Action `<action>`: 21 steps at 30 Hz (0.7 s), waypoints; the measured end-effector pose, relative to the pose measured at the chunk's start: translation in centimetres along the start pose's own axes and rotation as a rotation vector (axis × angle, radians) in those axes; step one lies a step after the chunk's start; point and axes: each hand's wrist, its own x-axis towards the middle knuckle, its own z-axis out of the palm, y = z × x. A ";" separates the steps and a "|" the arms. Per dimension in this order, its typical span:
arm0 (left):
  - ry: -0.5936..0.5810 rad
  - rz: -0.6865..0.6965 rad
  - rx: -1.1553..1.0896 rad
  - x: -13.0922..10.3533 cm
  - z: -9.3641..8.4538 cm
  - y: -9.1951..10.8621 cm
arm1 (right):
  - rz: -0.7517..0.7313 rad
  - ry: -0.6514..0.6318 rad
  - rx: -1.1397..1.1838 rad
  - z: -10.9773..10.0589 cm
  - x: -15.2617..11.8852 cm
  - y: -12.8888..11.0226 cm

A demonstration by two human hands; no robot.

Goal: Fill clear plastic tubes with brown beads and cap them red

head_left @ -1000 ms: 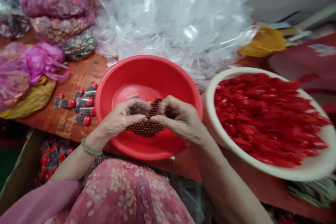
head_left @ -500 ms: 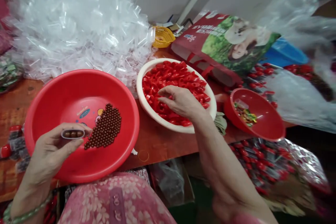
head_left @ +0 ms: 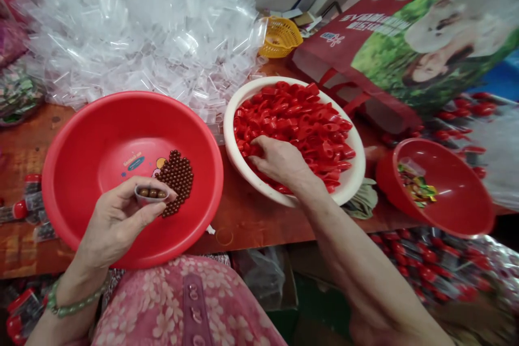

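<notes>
My left hand (head_left: 117,221) is closed around a small clear plastic container (head_left: 152,200), its oval mouth facing me, with brown balls showing inside. It hovers over the red basin (head_left: 81,173), where a heap of small shiny brown balls (head_left: 180,181) lies to the right. My right hand (head_left: 281,162) is at the near left part of the white basin (head_left: 263,197), among the red plastic caps (head_left: 300,119). Its thumb and forefinger are apart at the caps, and no cap shows plainly held between them. The other fingers are partly hidden.
Behind the basins rises a large pile of clear plastic containers (head_left: 141,27). A yellow basket (head_left: 281,38) and a printed red bag (head_left: 365,48) stand at the back. On the right, a red bowl (head_left: 450,189) holds wrappers. Filled red-capped containers (head_left: 34,200) lie at the left.
My right hand has lowered into the red caps. My left hand has shifted right with the container, nearer the brown balls. The view has turned a little.
</notes>
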 end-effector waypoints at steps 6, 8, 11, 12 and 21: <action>-0.067 -0.073 -0.098 0.0 2.1 -0.9 | -0.017 0.318 1.000 -0.6 -2.5 1.5; -0.123 -0.087 -0.151 0.1 3.1 -1.2 | -0.072 0.318 1.303 -0.9 -3.9 0.6; -0.217 -0.074 -0.220 0.3 4.3 -1.8 | -0.149 0.224 1.539 -1.3 -6.2 -2.2; -0.240 -0.062 -0.230 0.2 4.6 -1.9 | -0.170 0.187 1.578 -1.3 -7.0 -3.3; -0.281 0.022 -0.253 -1.5 4.3 -3.4 | -0.340 0.243 1.337 0.0 -11.2 -10.0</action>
